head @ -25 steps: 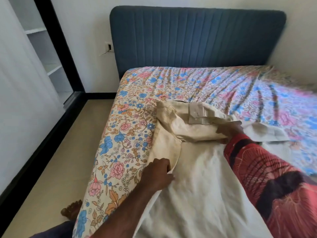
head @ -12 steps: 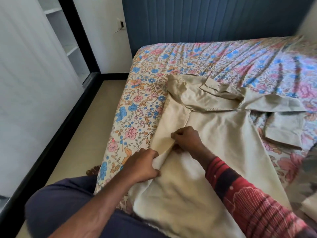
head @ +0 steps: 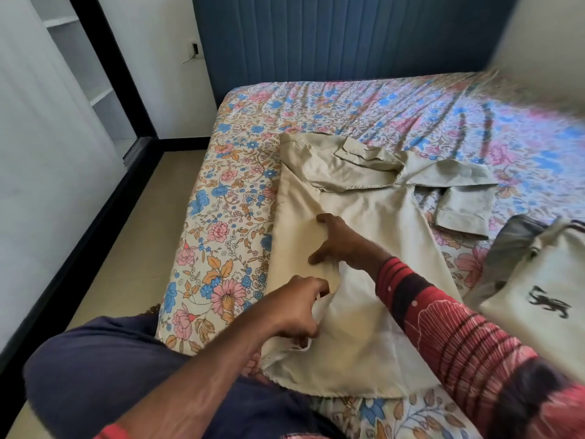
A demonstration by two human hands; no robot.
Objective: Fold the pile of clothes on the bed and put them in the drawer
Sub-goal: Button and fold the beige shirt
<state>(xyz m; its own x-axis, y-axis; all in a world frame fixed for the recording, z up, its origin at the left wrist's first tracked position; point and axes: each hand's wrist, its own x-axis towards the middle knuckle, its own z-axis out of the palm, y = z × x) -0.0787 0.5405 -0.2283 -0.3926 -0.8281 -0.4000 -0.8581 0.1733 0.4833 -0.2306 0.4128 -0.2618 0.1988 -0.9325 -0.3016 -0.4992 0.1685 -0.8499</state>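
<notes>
While left hand (head: 297, 308) pinches shirt (head: 364, 223), right hand (head: 340, 245) fingers now spread flat.

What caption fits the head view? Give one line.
Left hand pinches beige cotton shirt on floral bedsheet; right hand presses its fold.

A plain beige shirt (head: 364, 201) lay on a sheet (head: 228, 236) of pink, blue and orange flowers, before a dark blue ribbed headboard (head: 332, 36); red patterned sleeve (head: 459, 337).

Beige shirt (head: 364, 198) lies spread face-down on bed (head: 221, 242).
</notes>
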